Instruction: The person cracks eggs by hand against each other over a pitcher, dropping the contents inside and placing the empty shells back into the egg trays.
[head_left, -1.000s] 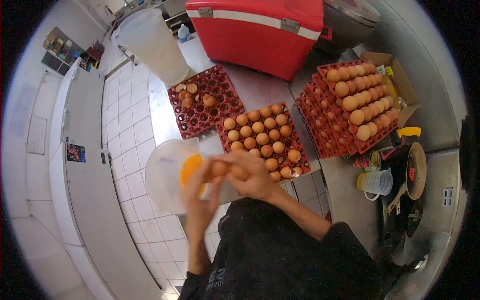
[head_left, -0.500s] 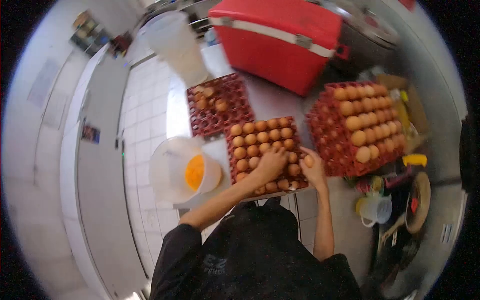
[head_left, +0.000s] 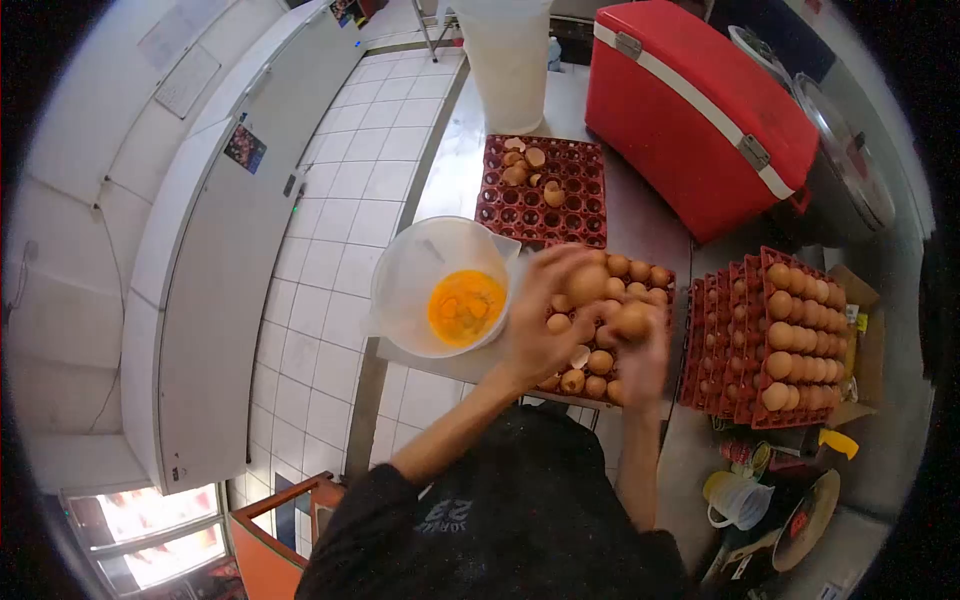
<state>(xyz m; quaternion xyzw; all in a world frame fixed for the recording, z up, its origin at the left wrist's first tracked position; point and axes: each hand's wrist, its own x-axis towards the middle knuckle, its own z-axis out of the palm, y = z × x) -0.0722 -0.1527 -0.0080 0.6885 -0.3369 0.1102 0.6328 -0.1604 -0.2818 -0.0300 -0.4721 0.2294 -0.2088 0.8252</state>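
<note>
My left hand [head_left: 545, 318], blurred by motion, holds a brown egg [head_left: 587, 285] over the near tray. Close beside it on the right, my right hand [head_left: 645, 350] grips another brown egg [head_left: 630, 320]. Beneath both hands lies a red tray of brown eggs [head_left: 597, 387], partly hidden by them. A translucent pitcher [head_left: 400, 285] with yellow yolks [head_left: 466, 307] in its bottom stands left of my left hand. Behind, a mostly empty red tray [head_left: 585, 180] carries several broken shells [head_left: 515, 175].
A red cooler [head_left: 690, 110] stands at the back right. Stacked egg trays [head_left: 725, 345] are on the right, with a measuring jug [head_left: 740, 502] and a pan [head_left: 808, 520] nearer. A tall translucent container [head_left: 505, 70] stands behind the shell tray.
The view has turned, shifting the scene. My left hand has lifted from the egg tray with an egg, and my right hand, still with its egg, has come close to it.
</note>
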